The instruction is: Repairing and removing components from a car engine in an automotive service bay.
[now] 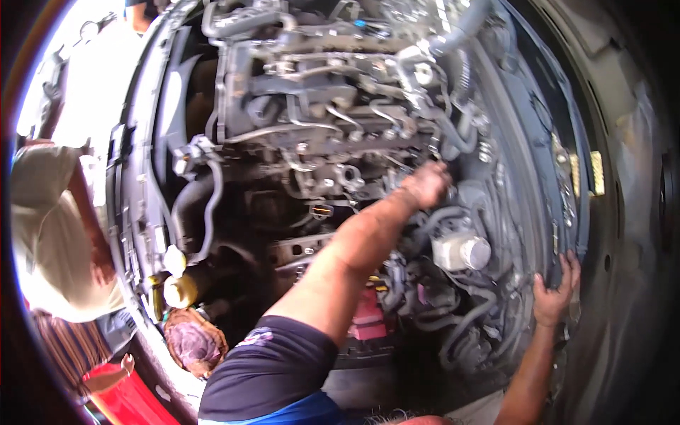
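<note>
My left arm crosses the open engine bay, and my left hand (428, 183) is bunched at the right side of the engine (319, 106), just below a grey hose (457, 138). Its fingers look curled; what they grip, if anything, is hidden and blurred. Below that hand sits a white fluid reservoir (448, 253) with a round pale cap. Farther right, my right hand (554, 294) rests on the edge of the bay beside a long dark trim strip (538, 177). Its thumb and fingers are spread, with nothing held.
A red-topped battery (370, 315) lies under my left arm. At the left edge are a yellowish capped reservoir (180, 290) and a crumpled purplish cloth (195, 340). Another person in a pale shirt (53, 227) stands at the left, near a red object (131, 397).
</note>
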A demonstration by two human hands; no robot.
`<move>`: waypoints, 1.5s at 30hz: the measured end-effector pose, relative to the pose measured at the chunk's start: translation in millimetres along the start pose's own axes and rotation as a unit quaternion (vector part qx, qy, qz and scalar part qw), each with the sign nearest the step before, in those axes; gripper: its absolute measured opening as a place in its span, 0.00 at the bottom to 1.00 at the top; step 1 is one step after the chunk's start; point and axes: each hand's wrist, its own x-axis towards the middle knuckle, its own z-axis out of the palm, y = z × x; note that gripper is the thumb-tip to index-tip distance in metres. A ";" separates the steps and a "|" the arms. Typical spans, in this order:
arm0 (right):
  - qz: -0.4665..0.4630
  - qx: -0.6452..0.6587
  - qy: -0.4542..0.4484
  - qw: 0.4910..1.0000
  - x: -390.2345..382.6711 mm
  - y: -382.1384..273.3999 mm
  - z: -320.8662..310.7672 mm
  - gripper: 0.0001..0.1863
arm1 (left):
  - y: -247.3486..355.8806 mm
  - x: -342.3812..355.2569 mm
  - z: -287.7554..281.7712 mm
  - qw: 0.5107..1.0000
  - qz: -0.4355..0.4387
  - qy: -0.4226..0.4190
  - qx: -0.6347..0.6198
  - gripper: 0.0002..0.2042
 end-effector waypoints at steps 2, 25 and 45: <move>-0.006 0.006 0.001 1.000 9.1 -9.7 5.7 0.37 | -7.1 3.0 9.1 0.930 -0.024 0.326 -0.166 0.06; 0.051 0.042 -0.023 0.998 8.2 -14.7 4.7 0.39 | 37.4 -18.1 1.7 0.944 -0.136 0.256 -0.156 0.34; 0.023 0.035 -0.016 0.999 11.8 -8.4 6.2 0.34 | 7.5 -162.8 -58.9 0.948 -0.285 -0.139 -0.015 0.11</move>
